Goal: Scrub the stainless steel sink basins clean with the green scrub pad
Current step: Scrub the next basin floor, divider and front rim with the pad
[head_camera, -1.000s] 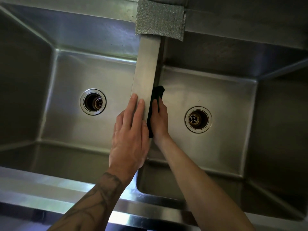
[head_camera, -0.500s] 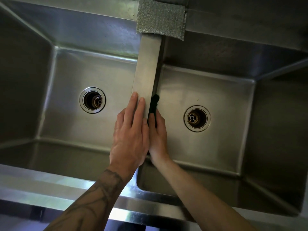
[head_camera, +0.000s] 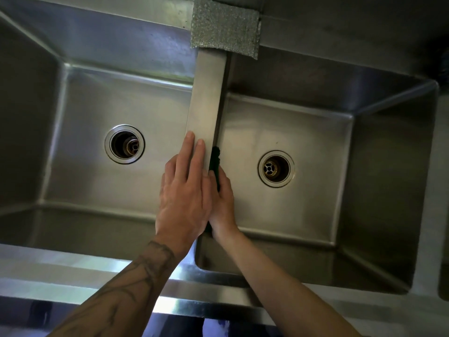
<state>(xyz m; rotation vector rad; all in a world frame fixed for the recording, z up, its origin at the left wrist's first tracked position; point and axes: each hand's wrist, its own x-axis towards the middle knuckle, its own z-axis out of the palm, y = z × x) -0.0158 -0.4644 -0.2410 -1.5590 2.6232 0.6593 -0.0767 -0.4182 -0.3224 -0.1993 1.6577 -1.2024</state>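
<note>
Nearest the camera was the sink's front rim point(head_camera: 73, 271), with both forearms crossing it at the near end of the divider point(head_camera: 207, 98) that splits the two basins.

The left hand point(head_camera: 184, 193) lay flat on top of the divider, fingers straight and together, holding nothing; it looked like it was just bracing. The right hand point(head_camera: 223, 203) was tucked down on the divider's right face, pressing the green scrub pad point(head_camera: 215, 156) flat against that wall. Its fingers looked laid along the pad rather than wrapped around it, though the thumb was hidden. A dark green edge of the pad poked out past the fingertips, toward the divider's far end.

Left of the divider, the left basin point(head_camera: 85, 166) had its open drain point(head_camera: 124, 144). Right of the divider, the right basin point(head_camera: 315, 154) had a drain with a cross strainer point(head_camera: 275, 168). A silvery scouring pad point(head_camera: 224, 30) sat draped over the divider's far end.

Progress-wise, this looked like somewhere in the middle, with the person working the partition wall. There were no suds or water showing, and the right basin's far wall looked dull and smudgy, so the guess is that the floors, the other walls and the areas around both drains were left to do. Honestly, it's hard to tell scrubbed steel from unscrubbed here.

No brand, label or writing was readable anywhere.
</note>
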